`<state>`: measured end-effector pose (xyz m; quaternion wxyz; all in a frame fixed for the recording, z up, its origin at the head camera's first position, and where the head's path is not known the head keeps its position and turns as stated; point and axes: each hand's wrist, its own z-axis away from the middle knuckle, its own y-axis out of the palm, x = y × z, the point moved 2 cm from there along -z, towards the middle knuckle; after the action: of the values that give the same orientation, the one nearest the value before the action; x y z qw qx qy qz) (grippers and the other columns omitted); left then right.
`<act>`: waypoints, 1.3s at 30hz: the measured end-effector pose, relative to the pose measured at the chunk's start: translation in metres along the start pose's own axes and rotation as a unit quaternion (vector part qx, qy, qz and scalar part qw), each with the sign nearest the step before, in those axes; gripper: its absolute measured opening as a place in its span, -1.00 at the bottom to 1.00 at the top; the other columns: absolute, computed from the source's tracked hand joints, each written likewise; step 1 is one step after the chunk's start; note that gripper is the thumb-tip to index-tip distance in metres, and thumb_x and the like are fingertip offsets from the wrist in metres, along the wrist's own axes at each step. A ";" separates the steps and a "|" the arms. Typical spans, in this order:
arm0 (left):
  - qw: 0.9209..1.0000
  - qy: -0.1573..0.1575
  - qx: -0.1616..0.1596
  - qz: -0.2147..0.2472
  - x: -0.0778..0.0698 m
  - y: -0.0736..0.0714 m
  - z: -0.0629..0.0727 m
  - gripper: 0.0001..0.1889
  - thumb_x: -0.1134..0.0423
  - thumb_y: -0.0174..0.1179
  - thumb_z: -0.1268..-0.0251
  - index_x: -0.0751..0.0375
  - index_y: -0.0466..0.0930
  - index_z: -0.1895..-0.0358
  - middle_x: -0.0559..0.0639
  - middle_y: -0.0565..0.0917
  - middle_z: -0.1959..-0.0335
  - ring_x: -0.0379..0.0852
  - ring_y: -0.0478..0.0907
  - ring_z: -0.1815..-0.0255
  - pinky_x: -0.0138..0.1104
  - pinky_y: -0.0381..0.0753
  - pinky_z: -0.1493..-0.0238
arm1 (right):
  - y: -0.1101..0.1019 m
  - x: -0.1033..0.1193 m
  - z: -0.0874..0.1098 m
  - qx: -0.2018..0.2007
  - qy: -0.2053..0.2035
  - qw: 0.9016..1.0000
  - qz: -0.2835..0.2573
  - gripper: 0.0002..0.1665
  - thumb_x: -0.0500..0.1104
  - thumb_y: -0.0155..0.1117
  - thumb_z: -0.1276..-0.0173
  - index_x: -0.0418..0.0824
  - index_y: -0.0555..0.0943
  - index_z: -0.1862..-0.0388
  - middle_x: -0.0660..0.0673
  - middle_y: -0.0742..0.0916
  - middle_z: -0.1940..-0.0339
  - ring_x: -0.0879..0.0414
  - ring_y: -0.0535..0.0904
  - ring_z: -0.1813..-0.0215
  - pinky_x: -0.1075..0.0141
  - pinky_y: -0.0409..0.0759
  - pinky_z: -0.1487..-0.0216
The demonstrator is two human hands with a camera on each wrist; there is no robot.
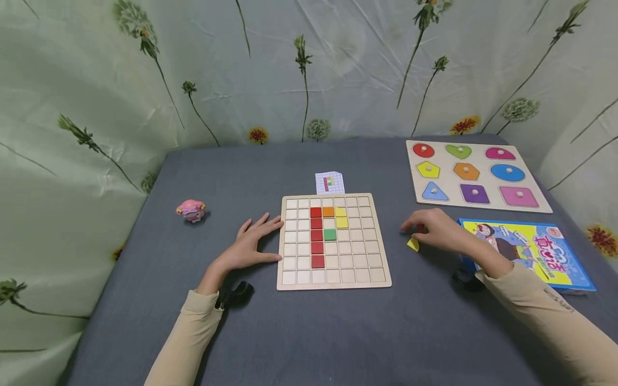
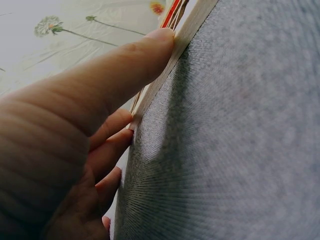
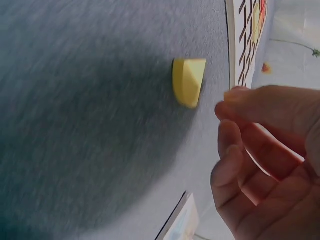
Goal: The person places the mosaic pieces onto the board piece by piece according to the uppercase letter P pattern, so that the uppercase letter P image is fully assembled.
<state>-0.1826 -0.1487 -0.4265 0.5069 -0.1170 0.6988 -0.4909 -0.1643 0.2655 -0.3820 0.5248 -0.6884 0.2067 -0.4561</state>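
My left hand (image 1: pixel 255 242) rests at the left edge of a wooden grid board (image 1: pixel 359 276), fingers spread, with the thumb touching its side. In the left wrist view, the thumb (image 2: pixel 135 57) meets the board's edge. Several red tiles (image 1: pixel 316 236) form a column on the grid, beside an orange tile (image 1: pixel 328 212), yellow tiles (image 1: pixel 341 222) and a green tile (image 1: pixel 330 235). My right hand (image 1: pixel 436 229) hovers right of the board, fingers loosely bent. Just below its fingertips, a small yellow block (image 3: pixel 189 82) lies on the cloth, apart from them. No piece shows between the fingers.
A card with a coloured grid pattern (image 1: pixel 330 183) lies behind the board. A knobbed shape puzzle (image 1: pixel 454 188) is at the far right, with a blue and yellow box (image 1: pixel 555 252) under the right forearm. A pink figurine (image 1: pixel 191 210) stands on the left.
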 end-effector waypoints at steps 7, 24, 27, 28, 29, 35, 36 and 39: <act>1.000 0.000 0.001 0.000 0.000 -0.001 0.000 -0.15 0.02 0.38 -0.02 0.10 0.21 -0.42 0.10 0.20 -0.48 0.22 -0.10 -0.54 0.21 -0.34 -0.41 | -0.001 -0.006 0.009 0.022 -0.006 1.000 -0.009 -0.73 -0.37 0.39 -0.04 -0.28 0.70 0.20 -0.10 0.74 0.27 0.27 0.42 0.41 0.45 0.44 0.39; 1.000 0.001 0.001 -0.002 0.000 0.000 0.000 -0.15 0.03 0.38 -0.02 0.11 0.21 -0.42 0.11 0.19 -0.48 0.23 -0.10 -0.54 0.23 -0.33 -0.40 | 0.011 -0.008 0.014 0.030 0.013 0.999 -0.019 -0.70 -0.25 0.50 0.04 -0.25 0.69 0.25 -0.02 0.66 0.39 0.28 0.40 0.40 0.47 0.41 0.41; 1.000 0.001 -0.001 0.000 0.000 0.000 0.001 -0.15 0.04 0.38 -0.01 0.12 0.22 -0.41 0.12 0.20 -0.47 0.23 -0.09 -0.54 0.23 -0.33 -0.40 | 0.014 -0.007 0.013 0.028 0.026 0.999 -0.014 -0.72 -0.26 0.48 0.02 -0.24 0.69 0.27 -0.01 0.65 0.40 0.26 0.41 0.40 0.49 0.43 0.39; 1.000 0.001 -0.002 0.000 0.000 0.000 0.001 -0.15 0.04 0.38 -0.01 0.12 0.22 -0.41 0.12 0.20 -0.47 0.22 -0.09 -0.54 0.22 -0.33 -0.40 | 0.014 -0.006 0.012 0.026 0.029 0.999 -0.013 -0.74 -0.27 0.47 0.02 -0.24 0.69 0.28 -0.01 0.65 0.40 0.25 0.42 0.40 0.49 0.44 0.39; 1.000 0.001 -0.002 0.001 0.000 0.000 0.001 -0.15 0.04 0.38 -0.01 0.12 0.22 -0.41 0.12 0.20 -0.47 0.22 -0.09 -0.54 0.23 -0.33 -0.40 | 0.014 -0.006 0.012 0.025 0.030 0.999 -0.014 -0.75 -0.27 0.47 0.01 -0.24 0.69 0.28 -0.01 0.65 0.40 0.25 0.42 0.40 0.49 0.44 0.39; 1.000 0.000 -0.001 0.000 0.000 0.000 0.001 -0.15 0.02 0.38 -0.02 0.10 0.22 -0.42 0.11 0.19 -0.48 0.21 -0.10 -0.55 0.22 -0.33 -0.40 | 0.015 -0.003 0.012 0.015 0.021 1.000 -0.017 -0.79 -0.28 0.46 0.00 -0.24 0.69 0.32 -0.01 0.65 0.43 0.27 0.42 0.42 0.48 0.44 0.42; 1.000 0.001 -0.001 0.001 0.000 0.000 0.001 -0.15 0.02 0.38 -0.02 0.10 0.22 -0.41 0.11 0.20 -0.48 0.21 -0.09 -0.55 0.22 -0.33 -0.40 | 0.016 -0.003 0.012 0.012 0.020 1.000 -0.014 -0.80 -0.29 0.46 0.00 -0.23 0.69 0.33 -0.01 0.65 0.44 0.27 0.42 0.43 0.48 0.44 0.42; 1.000 0.001 0.000 0.001 0.001 0.001 0.001 -0.15 0.03 0.38 -0.02 0.11 0.22 -0.41 0.11 0.21 -0.47 0.21 -0.09 -0.54 0.22 -0.33 -0.41 | 0.018 -0.004 0.012 0.007 0.018 1.000 -0.008 -0.83 -0.28 0.45 0.00 -0.22 0.70 0.36 0.01 0.64 0.47 0.29 0.42 0.44 0.48 0.43 0.43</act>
<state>-0.1817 -0.1496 -0.4273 0.5068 -0.1162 0.6992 -0.4906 -0.1526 0.2683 -0.4003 0.5218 -0.6782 0.2076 -0.4740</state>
